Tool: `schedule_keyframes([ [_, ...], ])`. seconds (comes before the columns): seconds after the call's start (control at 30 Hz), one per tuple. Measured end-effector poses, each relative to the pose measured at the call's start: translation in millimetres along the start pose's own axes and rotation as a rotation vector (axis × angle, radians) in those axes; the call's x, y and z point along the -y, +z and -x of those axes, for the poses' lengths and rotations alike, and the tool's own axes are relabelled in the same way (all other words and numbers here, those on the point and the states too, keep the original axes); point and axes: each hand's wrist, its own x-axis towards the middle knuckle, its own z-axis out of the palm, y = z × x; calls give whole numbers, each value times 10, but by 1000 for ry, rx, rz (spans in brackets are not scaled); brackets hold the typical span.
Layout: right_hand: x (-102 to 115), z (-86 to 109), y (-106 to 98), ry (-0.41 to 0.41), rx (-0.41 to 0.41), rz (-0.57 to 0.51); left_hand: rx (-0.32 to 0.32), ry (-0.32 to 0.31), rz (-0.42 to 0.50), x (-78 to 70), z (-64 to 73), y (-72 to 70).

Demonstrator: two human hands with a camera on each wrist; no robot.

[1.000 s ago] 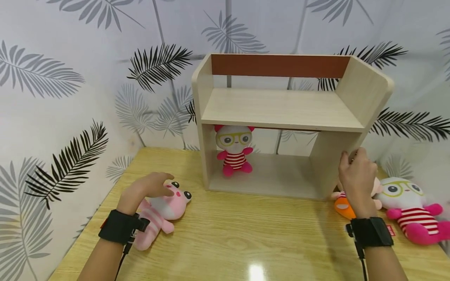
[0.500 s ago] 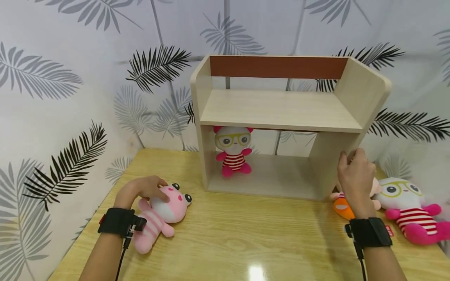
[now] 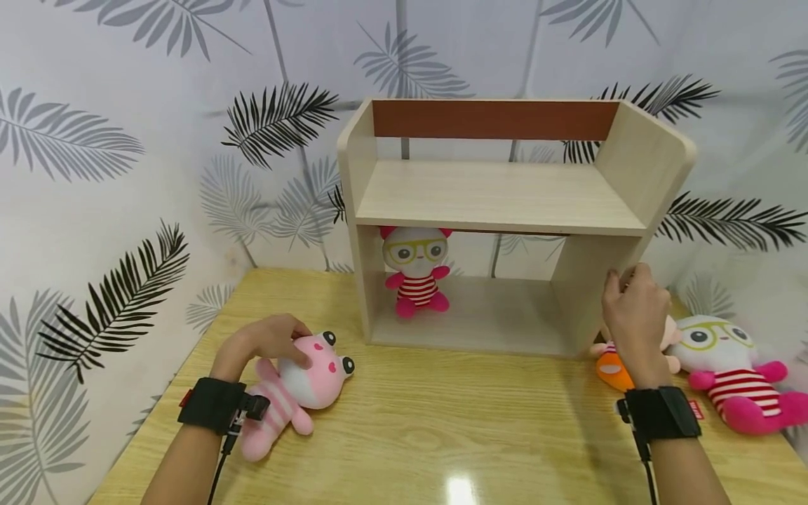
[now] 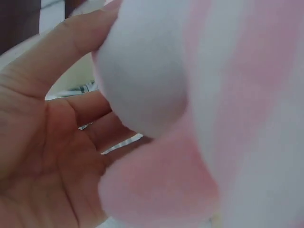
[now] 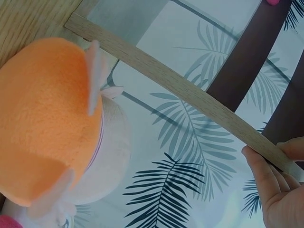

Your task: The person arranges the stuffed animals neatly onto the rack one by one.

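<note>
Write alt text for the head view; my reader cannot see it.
A person's left hand grips a pink plush toy on a wooden table; the right hand holds a shelf's side panel. A glasses-wearing plush sits on its lower level; two more plush toys are at right.

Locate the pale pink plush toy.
In the head view, the pale pink toy lies on the table, left of the shelf, gripped by the left hand.

the table point(image 3: 442, 428) is yellow wood, with a bright shiny spot near the front. a pale shelf point(image 3: 499, 193) stands on it, and a toy panda point(image 3: 419, 287) sits inside, low on the left. a pink frog toy point(image 3: 318, 379), a toy with orange on it point(image 3: 612, 373) and a second panda point(image 3: 745, 386) lie on the wood too
</note>
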Motion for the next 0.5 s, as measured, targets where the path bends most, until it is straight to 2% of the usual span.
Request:
schedule_keyframes([
  [0.1,6,-11,-5,-2,-4,4,-22,77,30,-72,-36,15],
  [0.27,15,-26,-6,3,-1,-6,-137,233,128,-164,-87,42],
  [0.5,-3,-7,-12,31,19,-3,-238,320,245,-435,-90,148],
])
